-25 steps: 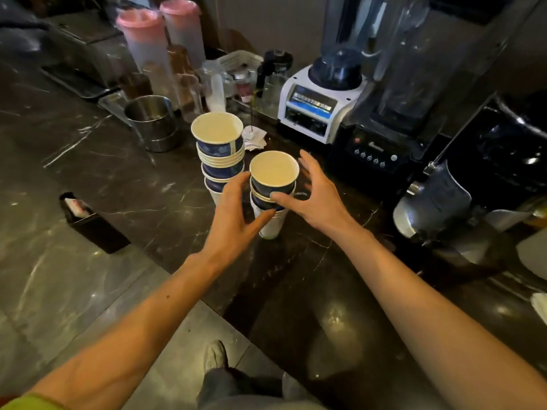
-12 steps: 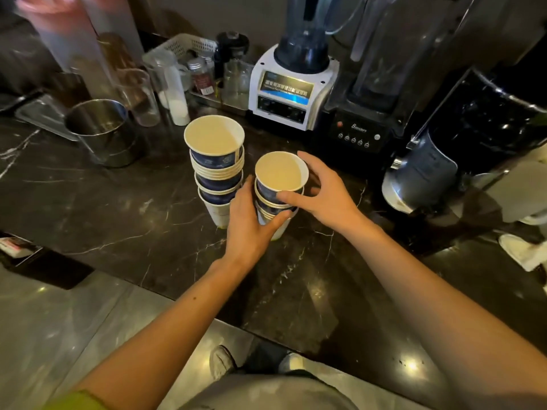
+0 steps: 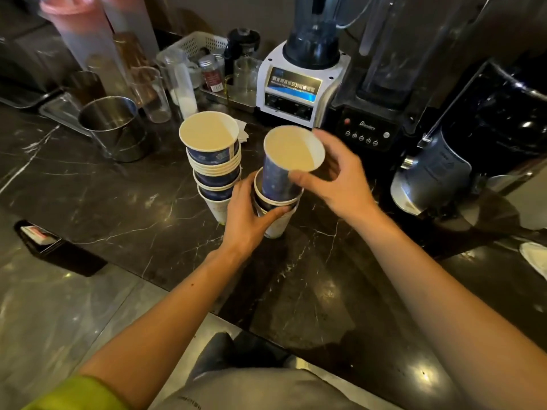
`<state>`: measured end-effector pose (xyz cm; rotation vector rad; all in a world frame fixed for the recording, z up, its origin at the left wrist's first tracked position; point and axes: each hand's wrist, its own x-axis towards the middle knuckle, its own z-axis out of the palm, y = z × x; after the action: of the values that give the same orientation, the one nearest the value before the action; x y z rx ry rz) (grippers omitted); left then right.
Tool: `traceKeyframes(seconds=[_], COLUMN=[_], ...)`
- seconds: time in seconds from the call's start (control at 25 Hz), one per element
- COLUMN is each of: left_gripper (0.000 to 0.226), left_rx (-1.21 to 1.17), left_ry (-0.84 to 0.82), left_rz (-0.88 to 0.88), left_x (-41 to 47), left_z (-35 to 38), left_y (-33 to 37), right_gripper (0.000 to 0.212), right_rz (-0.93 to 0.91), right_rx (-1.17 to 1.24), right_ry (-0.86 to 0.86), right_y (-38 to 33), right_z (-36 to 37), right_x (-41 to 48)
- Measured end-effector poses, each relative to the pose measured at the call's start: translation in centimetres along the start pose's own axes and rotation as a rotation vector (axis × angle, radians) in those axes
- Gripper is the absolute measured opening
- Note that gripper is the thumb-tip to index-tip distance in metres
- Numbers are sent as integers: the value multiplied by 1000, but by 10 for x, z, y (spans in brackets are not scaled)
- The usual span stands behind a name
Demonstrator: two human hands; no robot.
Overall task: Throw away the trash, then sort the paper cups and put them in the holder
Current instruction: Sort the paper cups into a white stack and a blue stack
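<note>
Paper cup point(image 3: 291, 161) tilts half out of the short stack point(image 3: 273, 208), pinched by the right hand point(image 3: 337, 179). Left hand point(image 3: 245, 220) grips that stack upright on the desk point(image 3: 118, 202).

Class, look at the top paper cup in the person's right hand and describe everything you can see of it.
The top cup is paper, dark blue with a faint pattern outside and plain cream inside, with a rolled pale rim. It looks empty. It tilts, its base partly inside the short stack on the dark counter. The right hand grips it near the rim; the left hand holds the stack below.
</note>
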<state>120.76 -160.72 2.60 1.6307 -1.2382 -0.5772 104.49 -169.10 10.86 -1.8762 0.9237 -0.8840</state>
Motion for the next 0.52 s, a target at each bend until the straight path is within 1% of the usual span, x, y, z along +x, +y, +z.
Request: traceKeyframes(seconds=[0.04,0.12,0.16,0.24,0.32,0.44,0.52], left_gripper=[80,80,80,81,83,83,83], left_rx=[-7,-8,8,10,9,-13,-25], left_ry=[-18,-57,-43,-89,-100,-103,-112], left_rz=[6,51,56,64,64,65,70], left_x=[0,3,2,8,11,12,13], left_z=[-1,-1,-3,-3,-5,-4,-1], left_y=[-2,-6,-7,-8,-12,-14,-16], right_gripper=[68,59,57,61,72,76,75], right_rz=[-18,-56,-72,-60,-35,77,167], right_rx=[49,107,132,128,103,60,7], right_ry=[48,208,257,418,537,605,609], right_y=[-7,-24,-31,-37,-32,-10,12], right_z=[-6,-23,-28,-42,-53,-56,-47], right_x=[1,0,0,-5,-11,-26,-37])
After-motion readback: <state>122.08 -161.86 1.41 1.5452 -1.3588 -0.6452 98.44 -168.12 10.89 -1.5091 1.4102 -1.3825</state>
